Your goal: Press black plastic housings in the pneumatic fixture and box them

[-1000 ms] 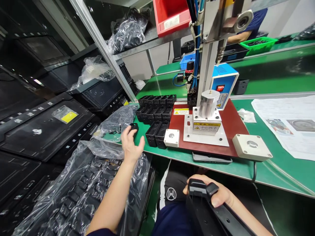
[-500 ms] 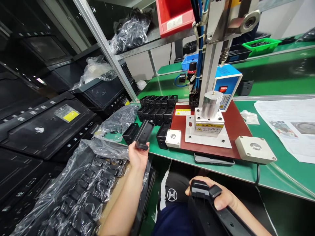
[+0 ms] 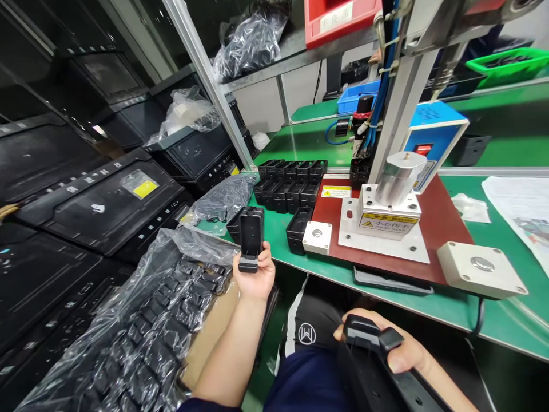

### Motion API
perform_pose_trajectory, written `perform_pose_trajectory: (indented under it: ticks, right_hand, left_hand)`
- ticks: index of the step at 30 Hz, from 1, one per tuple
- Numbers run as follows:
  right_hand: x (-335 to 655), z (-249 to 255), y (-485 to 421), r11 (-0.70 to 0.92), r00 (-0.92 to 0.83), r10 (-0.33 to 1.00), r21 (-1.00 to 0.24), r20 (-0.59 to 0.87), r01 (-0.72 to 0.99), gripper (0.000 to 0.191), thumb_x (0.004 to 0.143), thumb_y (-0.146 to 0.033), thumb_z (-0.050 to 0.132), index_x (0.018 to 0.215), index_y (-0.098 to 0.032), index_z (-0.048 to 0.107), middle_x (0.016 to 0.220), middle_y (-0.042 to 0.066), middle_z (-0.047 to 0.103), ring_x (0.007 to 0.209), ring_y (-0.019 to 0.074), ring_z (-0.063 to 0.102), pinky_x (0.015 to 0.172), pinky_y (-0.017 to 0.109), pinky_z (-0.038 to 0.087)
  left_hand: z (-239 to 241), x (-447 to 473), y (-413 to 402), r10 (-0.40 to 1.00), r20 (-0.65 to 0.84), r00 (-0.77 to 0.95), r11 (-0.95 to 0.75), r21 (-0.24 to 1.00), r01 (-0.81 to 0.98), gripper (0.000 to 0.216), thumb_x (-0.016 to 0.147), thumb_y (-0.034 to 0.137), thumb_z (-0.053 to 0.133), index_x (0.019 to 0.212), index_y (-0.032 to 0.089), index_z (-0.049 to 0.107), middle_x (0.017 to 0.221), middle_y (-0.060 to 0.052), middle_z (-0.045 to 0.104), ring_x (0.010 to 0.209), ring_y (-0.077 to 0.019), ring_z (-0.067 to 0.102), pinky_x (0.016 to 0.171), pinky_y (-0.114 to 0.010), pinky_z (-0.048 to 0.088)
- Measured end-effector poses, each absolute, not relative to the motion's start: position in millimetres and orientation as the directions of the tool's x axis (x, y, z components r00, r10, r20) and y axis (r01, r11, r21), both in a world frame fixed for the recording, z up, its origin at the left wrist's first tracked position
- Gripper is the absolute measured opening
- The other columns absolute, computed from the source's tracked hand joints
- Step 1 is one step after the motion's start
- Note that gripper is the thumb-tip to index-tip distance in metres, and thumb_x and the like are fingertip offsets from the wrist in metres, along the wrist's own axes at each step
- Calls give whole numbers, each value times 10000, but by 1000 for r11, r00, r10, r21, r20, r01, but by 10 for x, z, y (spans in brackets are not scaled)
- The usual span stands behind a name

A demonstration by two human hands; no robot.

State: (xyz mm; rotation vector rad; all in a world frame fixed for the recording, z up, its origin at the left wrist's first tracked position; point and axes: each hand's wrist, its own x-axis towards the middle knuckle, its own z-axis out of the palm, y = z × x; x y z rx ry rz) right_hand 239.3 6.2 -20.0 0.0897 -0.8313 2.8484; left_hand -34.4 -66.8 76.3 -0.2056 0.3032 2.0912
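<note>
1. Left hand: fingers gripping a black rectangular plastic tray, eight o'clock from the silver metal cylinder.
2. Looks light, stiff from here; hold its sides.
3. Right hand, six o'clock: fingers clasping long black plastic parts.

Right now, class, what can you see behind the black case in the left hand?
Behind the held case, part of another black case shows on the green table; the held case hides its right part.

Two hands, two white button boxes, one red bin
</note>
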Motion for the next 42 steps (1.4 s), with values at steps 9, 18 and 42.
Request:
perform_pose_trajectory:
  ticks: [9, 18, 42]
  right_hand:
    - [2403, -241, 56, -831, -987, 140, -532, 80, -161, 719, 569, -258, 845, 1257, -209, 642, 1223, 167, 641, 1040, 288, 645, 890, 351, 479]
    - [2418, -286, 63, -828, -987, 147, -537, 68, -161, 729, 576, -267, 843, 1271, -209, 629, 1238, 177, 629, 1064, 311, 633, 908, 379, 467]
    - [2413, -250, 50, -828, -983, 149, -530, 105, -182, 699, 604, -268, 847, 1269, -234, 632, 1239, 155, 634, 1062, 291, 635, 913, 364, 467]
  left_hand:
    - [764, -342, -698, 845, -286, -453, -473, -4, -881, 372, 767, 320, 482, 1062, 116, 385, 894, -87, 518, 603, -62, 526, 477, -97, 482]
    - [812, -334, -668, 771, -368, -520, -483, 194, -854, 326, 773, 258, 458, 1062, 109, 453, 866, -80, 541, 590, -73, 528, 462, -119, 477]
    - [613, -636, -700, 427, 472, -771, 196, 784, 589, 301, 802, 436, 564, 977, 205, 486, 909, -72, 616, 843, -232, 642, 773, -375, 502]
